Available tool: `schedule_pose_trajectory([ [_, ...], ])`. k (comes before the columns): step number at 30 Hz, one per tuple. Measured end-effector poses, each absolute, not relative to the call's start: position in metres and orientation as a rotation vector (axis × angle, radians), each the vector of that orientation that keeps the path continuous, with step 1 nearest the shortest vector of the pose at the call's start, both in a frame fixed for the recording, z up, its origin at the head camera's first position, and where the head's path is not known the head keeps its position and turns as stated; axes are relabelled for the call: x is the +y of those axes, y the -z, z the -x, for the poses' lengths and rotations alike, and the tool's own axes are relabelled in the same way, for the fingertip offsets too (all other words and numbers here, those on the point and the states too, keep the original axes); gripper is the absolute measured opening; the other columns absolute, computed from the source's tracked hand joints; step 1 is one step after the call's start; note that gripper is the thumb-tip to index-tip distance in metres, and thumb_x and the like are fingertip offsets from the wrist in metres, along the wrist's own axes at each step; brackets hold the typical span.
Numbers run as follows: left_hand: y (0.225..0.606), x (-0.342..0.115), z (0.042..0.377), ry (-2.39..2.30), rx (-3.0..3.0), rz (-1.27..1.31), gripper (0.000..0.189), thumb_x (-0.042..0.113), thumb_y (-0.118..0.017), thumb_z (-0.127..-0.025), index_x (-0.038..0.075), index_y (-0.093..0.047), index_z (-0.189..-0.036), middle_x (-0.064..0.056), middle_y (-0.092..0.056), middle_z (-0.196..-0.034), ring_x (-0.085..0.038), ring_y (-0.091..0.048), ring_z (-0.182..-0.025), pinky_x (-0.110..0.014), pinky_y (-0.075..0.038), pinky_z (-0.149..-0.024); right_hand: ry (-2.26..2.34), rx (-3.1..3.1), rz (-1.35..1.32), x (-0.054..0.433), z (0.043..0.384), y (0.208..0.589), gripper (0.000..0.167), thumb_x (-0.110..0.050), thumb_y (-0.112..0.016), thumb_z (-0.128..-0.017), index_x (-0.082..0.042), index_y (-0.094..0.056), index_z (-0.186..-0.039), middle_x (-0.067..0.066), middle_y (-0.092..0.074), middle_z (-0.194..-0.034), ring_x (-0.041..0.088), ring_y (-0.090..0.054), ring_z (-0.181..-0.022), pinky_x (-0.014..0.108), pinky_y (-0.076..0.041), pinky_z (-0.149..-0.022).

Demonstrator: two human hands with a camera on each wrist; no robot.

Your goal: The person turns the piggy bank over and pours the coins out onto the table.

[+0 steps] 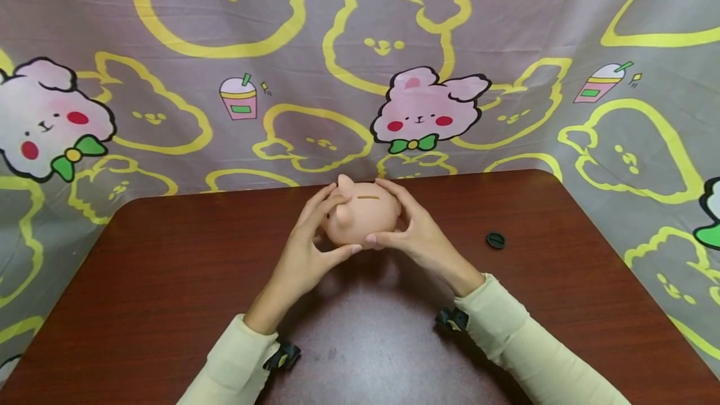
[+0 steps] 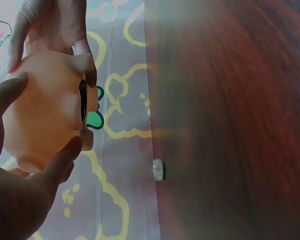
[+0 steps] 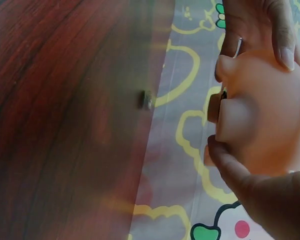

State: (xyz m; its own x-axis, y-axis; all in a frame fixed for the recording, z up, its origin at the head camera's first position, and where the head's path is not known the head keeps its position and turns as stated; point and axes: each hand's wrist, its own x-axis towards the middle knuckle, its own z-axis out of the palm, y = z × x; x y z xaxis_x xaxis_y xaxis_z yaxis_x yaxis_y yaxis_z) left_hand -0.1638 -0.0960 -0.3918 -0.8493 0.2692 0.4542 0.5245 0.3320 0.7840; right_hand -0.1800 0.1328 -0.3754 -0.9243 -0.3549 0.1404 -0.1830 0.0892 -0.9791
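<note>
A pink piggy bank (image 1: 365,214) is held between both hands above the far part of the table, its coin slot facing up and its snout to the left. My left hand (image 1: 304,255) grips the head end, thumb on the near side. The right hand (image 1: 427,239) grips the rear end, its thumb close to the left one. In the left wrist view, the underside of the piggy bank (image 2: 45,107) shows a dark round opening between stubby legs. The right wrist view also shows the piggy bank (image 3: 270,115) with its legs off the table.
A black round plug (image 1: 495,240) lies on the brown table (image 1: 185,280), to the right of the hands. A small silvery thing (image 2: 158,170) rests by the table's edge; its kind is unclear. Behind the table hangs a patterned curtain (image 1: 315,80).
</note>
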Motion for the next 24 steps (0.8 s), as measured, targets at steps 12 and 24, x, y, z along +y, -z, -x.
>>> schedule_pose_trajectory([
  [12,0.396,-0.097,0.169,1.605,-2.414,0.752,0.095,0.002,-0.086,-0.085,0.024,-0.037,-0.163,-0.005,-0.035,-0.167,-0.026,-0.04,-0.151,-0.045,-0.05,-0.11,1.766,2.676,0.848,0.123,0.176,0.373,0.09,-0.007,-0.091,-0.08,-0.012,-0.046,-0.157,0.01,-0.041,-0.164,0.028,-0.04,-0.15,0.051,-0.042,-0.117],
  [24,0.399,-0.099,0.169,1.515,-2.438,0.746,0.099,0.006,-0.088,-0.084,0.026,-0.034,-0.165,-0.012,-0.041,-0.162,-0.031,-0.044,-0.148,-0.055,-0.039,-0.119,1.624,2.853,0.941,0.118,0.171,0.371,0.089,-0.008,-0.092,-0.078,-0.01,-0.049,-0.155,0.014,-0.04,-0.165,0.032,-0.036,-0.154,0.058,-0.036,-0.121],
])
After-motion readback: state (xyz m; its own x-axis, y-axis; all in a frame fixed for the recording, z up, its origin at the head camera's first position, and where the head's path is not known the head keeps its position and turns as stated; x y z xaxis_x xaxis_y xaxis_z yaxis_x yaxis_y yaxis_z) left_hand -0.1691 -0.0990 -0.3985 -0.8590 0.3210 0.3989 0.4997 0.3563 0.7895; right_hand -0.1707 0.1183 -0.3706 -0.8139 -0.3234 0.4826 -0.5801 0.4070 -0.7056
